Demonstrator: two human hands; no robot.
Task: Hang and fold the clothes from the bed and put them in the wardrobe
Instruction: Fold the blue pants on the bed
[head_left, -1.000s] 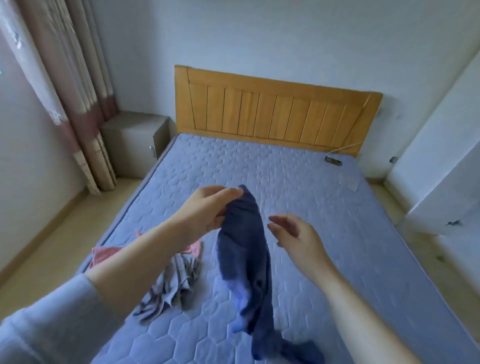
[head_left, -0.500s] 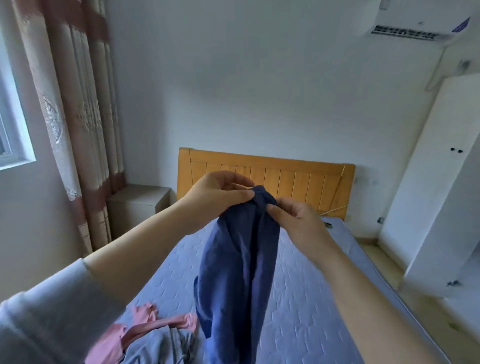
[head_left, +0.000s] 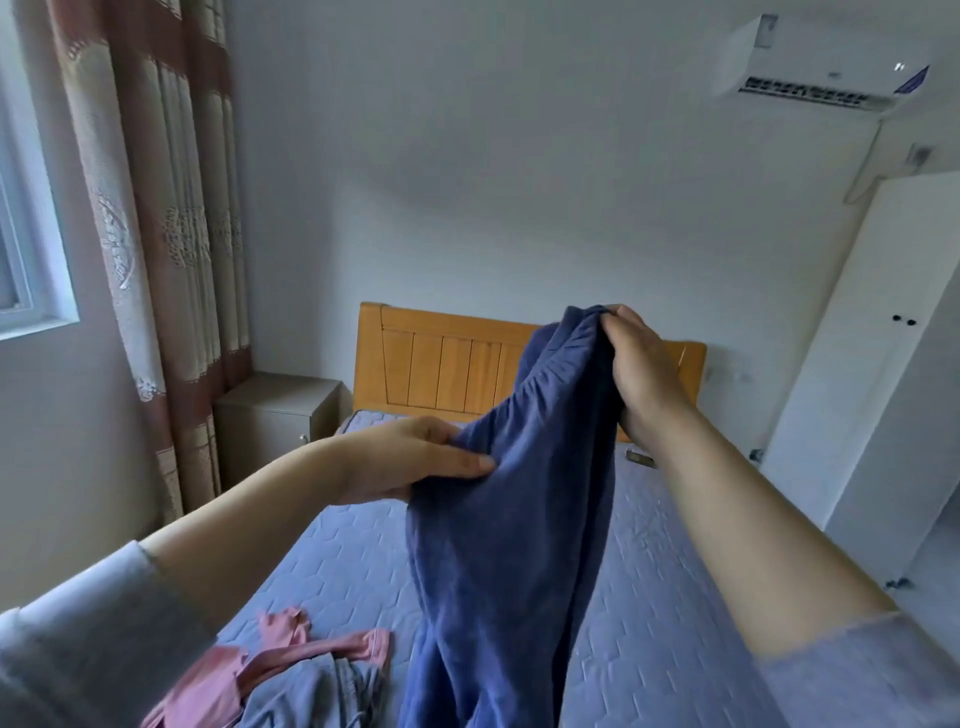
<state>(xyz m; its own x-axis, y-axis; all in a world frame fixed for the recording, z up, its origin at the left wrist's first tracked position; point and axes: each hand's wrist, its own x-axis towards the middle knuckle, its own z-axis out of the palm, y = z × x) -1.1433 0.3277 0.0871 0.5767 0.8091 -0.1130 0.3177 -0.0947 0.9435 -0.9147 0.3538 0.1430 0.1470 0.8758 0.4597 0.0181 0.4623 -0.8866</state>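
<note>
A dark blue garment (head_left: 509, 519) hangs in the air over the bed (head_left: 332, 566). My right hand (head_left: 636, 369) grips its gathered top edge, raised in front of the headboard. Lower and to the left, my left hand (head_left: 415, 462) pinches another part of that edge, so the cloth is stretched between the two hands. Its lower end drops out of view at the bottom. A pink garment (head_left: 249, 670) and a grey one (head_left: 311, 696) lie crumpled on the mattress at the lower left. The white wardrobe (head_left: 862, 374) stands at the right.
A wooden headboard (head_left: 441, 364) closes the far end of the bed. A grey nightstand (head_left: 275, 415) sits to its left, beside a long curtain (head_left: 166, 260) and a window. A small dark object (head_left: 640, 458) lies on the mattress near the headboard. An air conditioner (head_left: 810, 67) hangs high on the right.
My hands, together at the garment's top half a second ago, have moved apart: the right went up and right, the left down and left, spreading the edge. The view tilted upward.
</note>
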